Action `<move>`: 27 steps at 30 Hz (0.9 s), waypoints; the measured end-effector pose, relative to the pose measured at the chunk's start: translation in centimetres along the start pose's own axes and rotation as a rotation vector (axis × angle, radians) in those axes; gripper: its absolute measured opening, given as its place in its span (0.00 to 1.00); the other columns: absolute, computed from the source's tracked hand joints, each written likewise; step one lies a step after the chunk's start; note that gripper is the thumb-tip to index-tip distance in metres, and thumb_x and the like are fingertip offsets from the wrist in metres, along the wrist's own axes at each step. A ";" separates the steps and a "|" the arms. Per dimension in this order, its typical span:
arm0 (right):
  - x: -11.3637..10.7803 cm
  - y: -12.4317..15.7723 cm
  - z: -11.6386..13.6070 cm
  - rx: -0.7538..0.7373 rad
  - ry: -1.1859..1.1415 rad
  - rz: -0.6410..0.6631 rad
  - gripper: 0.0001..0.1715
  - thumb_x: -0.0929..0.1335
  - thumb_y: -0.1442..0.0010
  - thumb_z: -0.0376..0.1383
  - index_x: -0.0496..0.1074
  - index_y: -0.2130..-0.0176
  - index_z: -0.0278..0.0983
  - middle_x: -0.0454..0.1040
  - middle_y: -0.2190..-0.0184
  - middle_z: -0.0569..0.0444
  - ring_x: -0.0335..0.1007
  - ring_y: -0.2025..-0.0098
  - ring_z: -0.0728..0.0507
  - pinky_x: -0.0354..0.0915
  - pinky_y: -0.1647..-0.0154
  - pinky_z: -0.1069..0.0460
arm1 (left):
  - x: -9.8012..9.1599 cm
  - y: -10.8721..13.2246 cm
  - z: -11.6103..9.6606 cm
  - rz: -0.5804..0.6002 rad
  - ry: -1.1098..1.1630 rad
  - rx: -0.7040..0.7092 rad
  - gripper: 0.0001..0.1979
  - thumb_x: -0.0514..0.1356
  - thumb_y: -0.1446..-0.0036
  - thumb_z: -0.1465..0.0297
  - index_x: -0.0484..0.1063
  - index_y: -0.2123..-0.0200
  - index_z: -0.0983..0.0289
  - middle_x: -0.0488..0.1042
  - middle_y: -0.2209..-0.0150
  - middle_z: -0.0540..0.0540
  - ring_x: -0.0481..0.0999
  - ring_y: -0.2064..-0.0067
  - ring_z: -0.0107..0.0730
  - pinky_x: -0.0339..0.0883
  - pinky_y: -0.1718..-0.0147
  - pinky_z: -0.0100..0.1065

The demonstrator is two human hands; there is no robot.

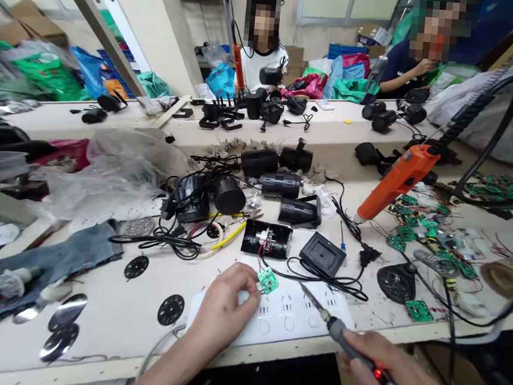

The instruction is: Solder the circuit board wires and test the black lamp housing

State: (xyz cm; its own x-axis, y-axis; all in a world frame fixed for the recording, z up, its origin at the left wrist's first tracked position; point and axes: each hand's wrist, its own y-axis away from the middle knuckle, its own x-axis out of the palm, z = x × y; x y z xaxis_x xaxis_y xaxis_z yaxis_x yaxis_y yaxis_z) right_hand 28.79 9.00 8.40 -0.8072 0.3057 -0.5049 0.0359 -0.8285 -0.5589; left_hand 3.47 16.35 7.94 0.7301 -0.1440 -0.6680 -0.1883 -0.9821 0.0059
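Observation:
My left hand (227, 308) is closed in a pinch on a small green circuit board (268, 281), held just above a white power strip (290, 315). Red and black wires run from the board to an open black housing (265, 239) behind it. My right hand (395, 378) grips a grey soldering iron (351, 344) with a red light on its handle. The iron's tip (302, 287) points up and left, a short way right of the board and not touching it.
An orange electric screwdriver (396, 181) hangs over the bench at right. Black housings (279, 185), cables, a square black cover (323, 253), perforated discs (171, 309) and green boards (419, 225) litter the table. Two people sit across the far bench. A clear plastic bag (119, 168) lies at left.

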 end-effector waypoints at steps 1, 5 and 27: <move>0.9 0.1 0.3 0.015 -0.016 -0.025 0.12 0.68 0.39 0.32 0.76 0.55 0.41 0.79 0.68 0.53 0.78 0.70 0.45 0.74 0.69 0.54 | 0.1 0.0 0.1 -0.003 0.022 -0.011 0.07 0.55 0.47 0.73 0.67 0.77 0.61 0.73 0.62 0.55 0.75 0.59 0.37 0.67 0.58 0.38; 3.5 0.5 0.9 0.042 -0.045 -0.063 0.09 0.67 0.37 0.35 0.76 0.58 0.41 0.78 0.70 0.54 0.76 0.70 0.46 0.73 0.68 0.54 | 0.2 0.0 0.2 -0.018 0.051 -0.018 0.08 0.55 0.47 0.73 0.68 0.77 0.62 0.70 0.56 0.57 0.75 0.55 0.39 0.67 0.57 0.38; 4.2 -0.8 0.5 -0.083 -0.013 -0.001 0.09 0.67 0.39 0.33 0.77 0.60 0.38 0.80 0.71 0.53 0.78 0.72 0.45 0.75 0.70 0.55 | 0.4 -0.8 0.5 0.041 0.158 0.014 0.06 0.56 0.51 0.76 0.67 0.77 0.62 0.74 0.62 0.55 0.75 0.58 0.36 0.65 0.59 0.34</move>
State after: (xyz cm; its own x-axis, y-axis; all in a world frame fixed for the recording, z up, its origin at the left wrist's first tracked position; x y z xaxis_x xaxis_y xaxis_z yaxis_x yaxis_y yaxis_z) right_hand 25.02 10.71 7.07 -0.8151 0.2998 -0.4958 0.0830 -0.7865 -0.6120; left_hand 3.54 17.16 7.30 0.8153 -0.2025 -0.5424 -0.2286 -0.9733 0.0198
